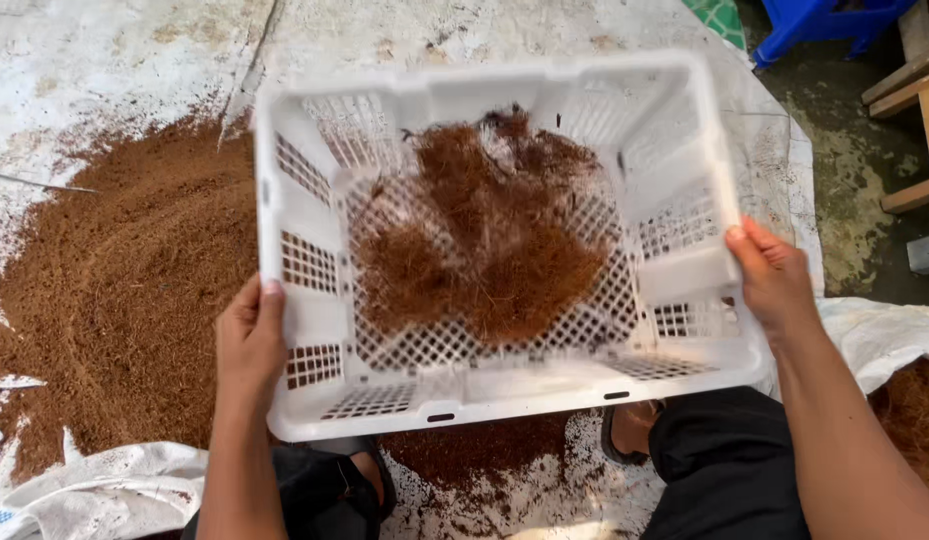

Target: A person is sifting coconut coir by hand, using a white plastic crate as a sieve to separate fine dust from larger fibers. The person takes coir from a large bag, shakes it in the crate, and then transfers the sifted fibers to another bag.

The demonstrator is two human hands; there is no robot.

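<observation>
I hold a white plastic crate (314, 310) with perforated walls and floor in front of me, above the ground. My left hand (249, 340) grips its left rim near the front corner. My right hand (774, 275) grips the right rim. A clump of reddish-brown fibrous material (484, 240) lies on the crate's mesh floor, spread across the middle and towards the far side.
A wide heap of fine brown powder (114, 290) lies on a white sheet (104, 60) at the left and under the crate. A white sack (884, 335) with more fibre is at the right. A blue stool (819, 25) and wooden frame (919, 100) stand at the top right.
</observation>
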